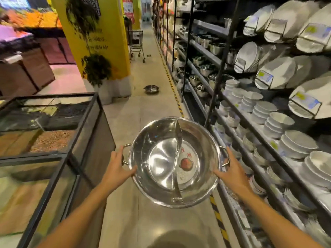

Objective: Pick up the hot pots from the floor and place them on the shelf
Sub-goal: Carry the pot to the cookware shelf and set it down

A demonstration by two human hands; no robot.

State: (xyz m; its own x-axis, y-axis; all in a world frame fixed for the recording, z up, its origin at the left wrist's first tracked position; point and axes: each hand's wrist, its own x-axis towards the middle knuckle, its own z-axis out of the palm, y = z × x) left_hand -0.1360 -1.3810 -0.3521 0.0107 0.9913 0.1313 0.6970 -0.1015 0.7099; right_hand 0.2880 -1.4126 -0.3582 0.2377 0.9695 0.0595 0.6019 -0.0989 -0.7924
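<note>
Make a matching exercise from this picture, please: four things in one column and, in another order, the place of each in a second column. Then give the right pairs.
Things:
1. divided hot pot
2. second hot pot
3. shopping cart
4. stacked white bowls

Places:
A. on the floor, further down the aisle near the yellow pillar
B. held between the left hand and the right hand
C. on the shelf at the right
D. standing far off in the aisle

Pairs: 1-B, 2-A, 3-D, 4-C
</note>
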